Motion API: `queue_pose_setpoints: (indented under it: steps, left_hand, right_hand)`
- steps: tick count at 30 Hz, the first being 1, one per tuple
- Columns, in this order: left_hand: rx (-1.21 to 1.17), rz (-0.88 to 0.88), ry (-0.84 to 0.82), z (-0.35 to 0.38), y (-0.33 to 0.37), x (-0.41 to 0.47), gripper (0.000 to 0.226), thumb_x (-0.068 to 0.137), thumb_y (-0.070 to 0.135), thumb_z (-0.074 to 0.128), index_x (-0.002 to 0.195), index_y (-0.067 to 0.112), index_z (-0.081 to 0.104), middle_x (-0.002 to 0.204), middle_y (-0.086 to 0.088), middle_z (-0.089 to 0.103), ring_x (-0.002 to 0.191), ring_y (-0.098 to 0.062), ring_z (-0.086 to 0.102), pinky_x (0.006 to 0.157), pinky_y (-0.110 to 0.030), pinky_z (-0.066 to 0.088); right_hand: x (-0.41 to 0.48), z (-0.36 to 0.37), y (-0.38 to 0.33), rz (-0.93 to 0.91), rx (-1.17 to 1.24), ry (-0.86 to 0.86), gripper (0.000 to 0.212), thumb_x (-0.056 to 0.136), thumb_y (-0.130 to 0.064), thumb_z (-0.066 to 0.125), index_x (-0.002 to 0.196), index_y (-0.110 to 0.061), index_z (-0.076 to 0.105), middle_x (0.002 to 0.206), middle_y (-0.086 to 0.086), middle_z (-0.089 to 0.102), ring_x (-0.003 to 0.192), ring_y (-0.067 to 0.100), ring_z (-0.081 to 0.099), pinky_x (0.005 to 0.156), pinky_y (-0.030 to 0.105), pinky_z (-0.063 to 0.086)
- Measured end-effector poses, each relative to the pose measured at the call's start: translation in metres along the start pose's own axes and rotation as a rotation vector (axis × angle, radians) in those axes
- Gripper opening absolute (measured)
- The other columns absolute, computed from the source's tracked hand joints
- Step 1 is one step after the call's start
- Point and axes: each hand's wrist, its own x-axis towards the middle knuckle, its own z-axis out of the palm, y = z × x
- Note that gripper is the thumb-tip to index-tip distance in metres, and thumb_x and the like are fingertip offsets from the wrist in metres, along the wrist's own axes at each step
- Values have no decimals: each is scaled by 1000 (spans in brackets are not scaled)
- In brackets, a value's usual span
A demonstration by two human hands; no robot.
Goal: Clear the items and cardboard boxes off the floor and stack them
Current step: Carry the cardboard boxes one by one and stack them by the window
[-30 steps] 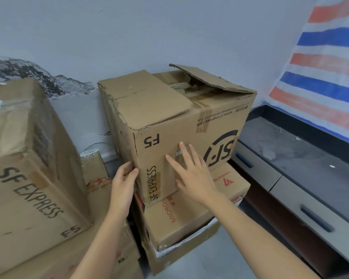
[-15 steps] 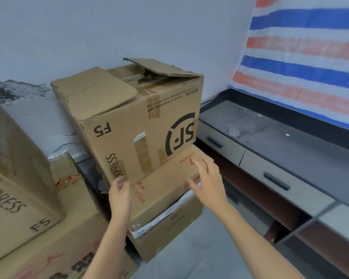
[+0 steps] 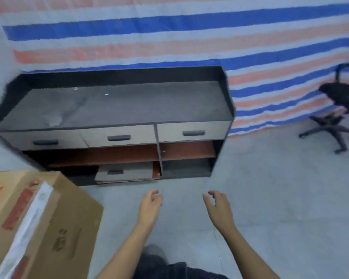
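Note:
A brown cardboard box [image 3: 48, 218] with red print and a white strip along one edge fills the lower left corner; only part of it shows. My left hand [image 3: 149, 206] hangs in the air over the grey floor, right of the box and apart from it, fingers loosely curled and holding nothing. My right hand [image 3: 218, 208] is level with it, a little to the right, also loosely curled and empty. The tall stack of boxes is out of view.
A low dark cabinet [image 3: 117, 109] with three drawers and open shelves stands against a striped blue, orange and white tarp [image 3: 189, 37]. A black office chair [image 3: 338, 109] is at the far right. Grey floor [image 3: 280, 198] stretches ahead and to the right.
My view has swung right, away from the stacked boxes toward the cabinet and floor. Both hands have left the boxes and now hang free in the air.

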Motion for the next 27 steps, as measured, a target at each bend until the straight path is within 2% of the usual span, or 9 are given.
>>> queue_pose_setpoints:
  steps: [4,8,14,21,27]
  left_hand:
    - [158,85,-225,78,33,5,30,94,7,46,122,0,53,100,-11,56,88,-21,52,66,-26,39]
    - [304,167,-464,166,63,-9,31,94,9,45,123,3,52,105,-9,57,91,-21,55,79,-29,39]
    - [492,267,-822,284,74,-48,30,95,12,43,124,7,51,107,-7,58,93,-19,56,79,-27,39]
    - [472,301,-994,427,122,-64,24,95,10,45,117,5,53,107,-12,58,91,-23,56,79,-30,39]
    - [439,302,-1141,550,160,-100,14,93,9,46,103,10,55,97,-8,59,88,-23,56,73,-29,40]
  right_hand:
    - [-19,-57,56,212,103,200,42,93,-34,51,128,-10,50,129,11,48,120,23,46,99,31,35]
    - [-55,-105,108,427,202,418,46,89,-31,58,130,-13,47,128,8,49,120,21,45,98,31,39]
    - [-81,-149,164,669,303,643,47,90,-29,57,132,-14,44,130,7,49,120,19,47,98,28,39]
    - [-63,-231,223,835,355,816,42,93,-32,51,131,-15,46,130,6,49,119,17,48,96,27,40]
    - [-46,-313,262,939,386,944,40,94,-31,50,130,-15,46,128,4,48,119,17,48,94,26,39]
